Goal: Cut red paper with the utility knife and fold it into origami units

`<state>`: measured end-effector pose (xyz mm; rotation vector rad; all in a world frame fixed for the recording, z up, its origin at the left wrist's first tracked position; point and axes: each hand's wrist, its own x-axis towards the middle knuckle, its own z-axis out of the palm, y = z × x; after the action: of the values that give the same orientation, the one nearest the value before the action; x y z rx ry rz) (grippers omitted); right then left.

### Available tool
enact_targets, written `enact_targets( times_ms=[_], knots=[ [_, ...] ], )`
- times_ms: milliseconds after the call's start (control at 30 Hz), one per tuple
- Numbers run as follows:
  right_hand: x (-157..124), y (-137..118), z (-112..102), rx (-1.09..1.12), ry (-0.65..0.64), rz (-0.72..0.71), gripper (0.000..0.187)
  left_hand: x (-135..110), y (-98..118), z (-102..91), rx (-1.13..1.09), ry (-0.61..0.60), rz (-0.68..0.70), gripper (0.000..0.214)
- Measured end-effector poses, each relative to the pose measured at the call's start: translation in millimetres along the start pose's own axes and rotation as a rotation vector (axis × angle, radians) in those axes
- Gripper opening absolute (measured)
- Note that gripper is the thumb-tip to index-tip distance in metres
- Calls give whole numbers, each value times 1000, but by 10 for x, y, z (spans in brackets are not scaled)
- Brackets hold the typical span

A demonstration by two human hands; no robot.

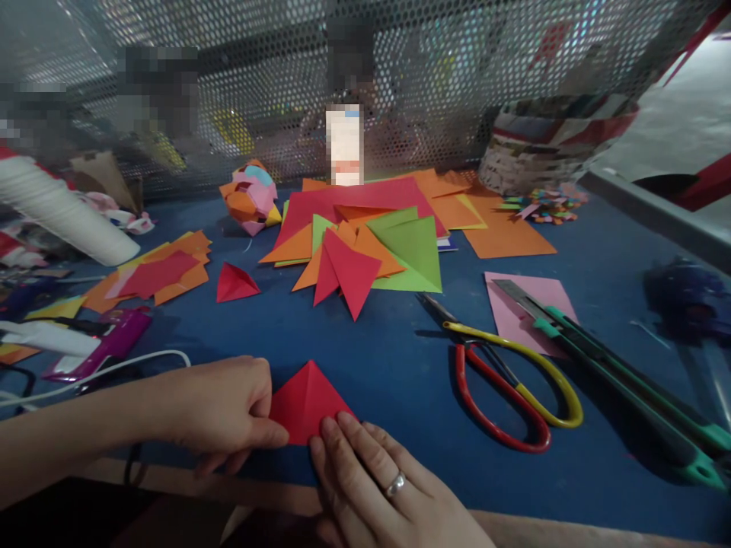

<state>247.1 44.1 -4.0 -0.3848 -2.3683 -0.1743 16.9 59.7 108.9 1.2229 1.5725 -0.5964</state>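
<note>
A folded red sheet of paper (311, 396) lies near the table's front edge, its peak pointing away from me and a crease running down its middle. My left hand (228, 411) is closed at its left corner, fingers curled and thumb laid on the paper. Stretched out flat, the fingers of my right hand (377, 479) press on the lower right part of the sheet; a ring is on one finger. Beyond them sits a small folded red paper piece (237, 283). Folded paper pieces in red, orange and green (351, 266) are heaped farther back.
To the right lie scissors (502, 380) with red and yellow handles and a green-black utility knife (605, 373), its blade extended over pink paper (531, 304). A paper ball (250, 199), a woven basket (548, 148), a purple power strip (103, 346) and stacked white cups (62, 202) surround the work area.
</note>
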Motion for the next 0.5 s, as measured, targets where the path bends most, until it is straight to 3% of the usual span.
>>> enact_targets(
  times_ms=[500],
  knots=[
    [1,-20,13,8,3,22,38,-105,-271,33,-18,87,-70,50]
  ],
)
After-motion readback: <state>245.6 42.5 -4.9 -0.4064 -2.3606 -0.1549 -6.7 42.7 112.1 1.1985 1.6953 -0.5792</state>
